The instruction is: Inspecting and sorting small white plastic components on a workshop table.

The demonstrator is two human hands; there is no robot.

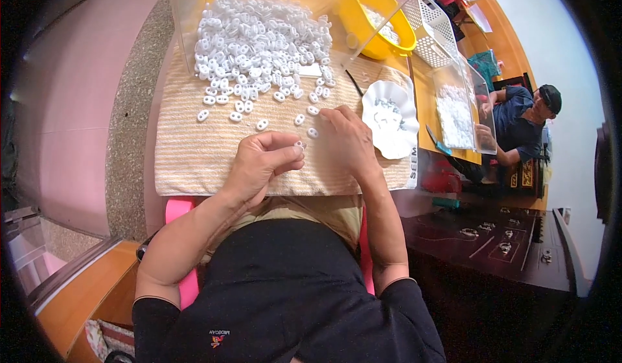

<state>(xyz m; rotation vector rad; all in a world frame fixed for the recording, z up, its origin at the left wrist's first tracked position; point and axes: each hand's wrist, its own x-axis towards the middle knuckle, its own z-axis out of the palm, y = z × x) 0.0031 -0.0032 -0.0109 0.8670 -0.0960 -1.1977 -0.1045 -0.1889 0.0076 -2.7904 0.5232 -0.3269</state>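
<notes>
My left hand (259,162) is closed in a pinch, thumb against fingers, over the striped towel. At its fingertips shows a small pale piece (299,145), mostly covered, so its full shape is hidden. My right hand (350,137) is slightly blurred, fingers bent and apart, fingertips beside a white oval two-hole piece (313,111). Similar loose pieces lie around: one white piece (313,132) between the hands, another white piece (262,124) beyond the left hand. A large heap of white two-hole pieces (259,39) spills out of a clear box (183,23) at the back.
Right of my right hand stands a white scalloped dish (405,136) with small metallic-looking parts. A yellow basin (353,13) and a white perforated basket (433,29) stand behind. Another person (523,120) sits at the right by a second clear box (484,113).
</notes>
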